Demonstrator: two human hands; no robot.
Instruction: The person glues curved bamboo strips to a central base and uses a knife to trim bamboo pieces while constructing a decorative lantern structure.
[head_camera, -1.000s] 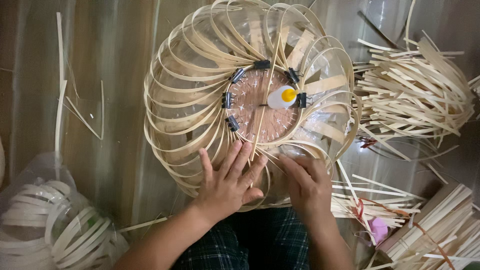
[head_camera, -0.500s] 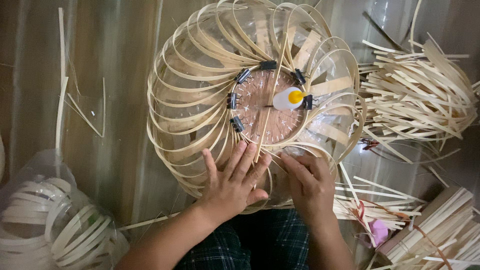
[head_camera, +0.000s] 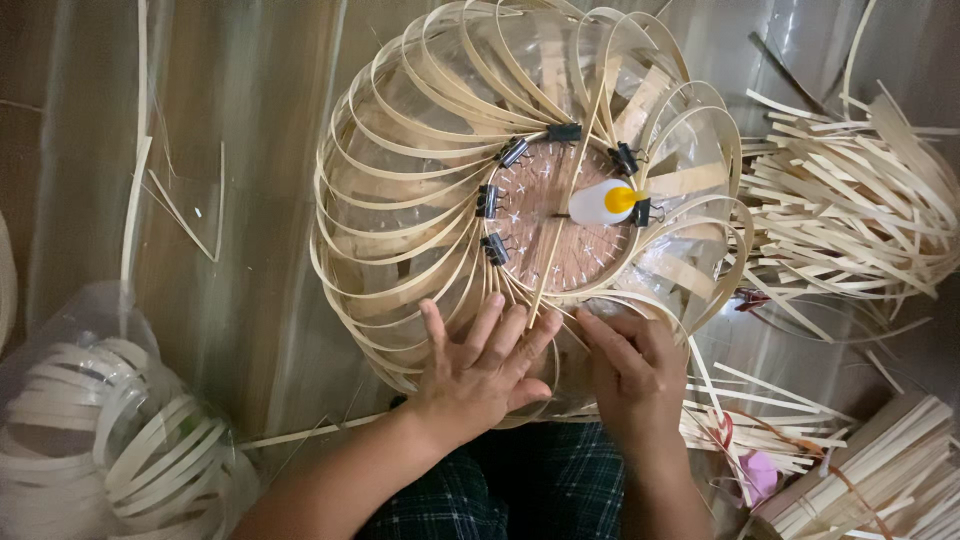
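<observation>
The left hand (head_camera: 480, 365) is lying flat with its fingers (head_camera: 492, 322) spread, pressing down on the near rim of the bamboo lampshade frame (head_camera: 420, 230) at about 6 o'clock of the round centre disc (head_camera: 555, 225); it is gripping nothing, only pinning strips down. The right hand (head_camera: 630, 375) is curling its fingers (head_camera: 600, 335) at the strip ends just beside the left, at roughly 5 o'clock of the disc; whether it is pinching one strip or merely touching is something I cannot tell.

Doing this well probably means keeping the flat palm firm so the sprung strips are not lifting while the other hand is working a single end, and seating each end snug against its neighbour.

One loose strip (head_camera: 568, 205) is lying across the disc, its long axis running from about 1 o'clock down to 7 o'clock, the lower end pointing toward the left fingertips. Black binder clips (head_camera: 490, 200) are clamping the disc's edge from 12 round to 8 o'clock, and a small white bottle with a yellow cap (head_camera: 605, 202) is resting on it, cap pointing to 3 o'clock.

Outward, a heap of loose bamboo strips (head_camera: 850, 200) is sitting at 3 o'clock, bundled strips (head_camera: 880, 480) at 4 o'clock, and a clear bag of coiled strips (head_camera: 110, 450) at 8 o'clock.
</observation>
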